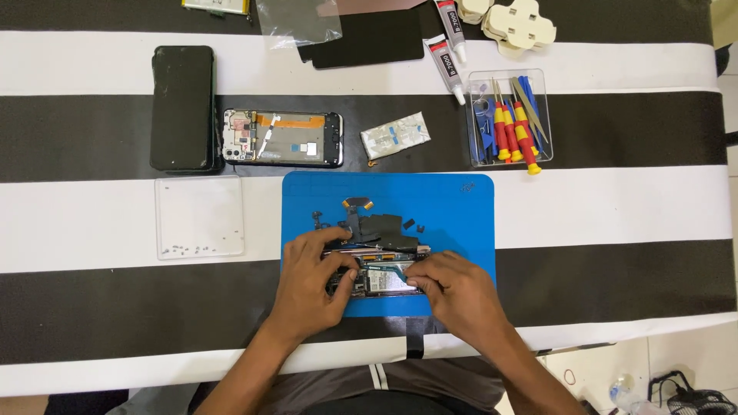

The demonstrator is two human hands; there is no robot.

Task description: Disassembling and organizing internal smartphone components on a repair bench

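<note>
1. Keep left hand (315, 280) pinching the opened phone (380, 273), near edge of blue mat (453, 207).
2. Press right hand (453, 292) fingertips gently onto its inner parts (loose pieces lie just beyond).
3. Avoid sweeping small black parts (384, 224) off.

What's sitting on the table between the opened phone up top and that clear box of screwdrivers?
In the head view, a small silvery plastic packet lies between the opened phone and the clear tool box, with a tiny orange piece just below it.
</note>
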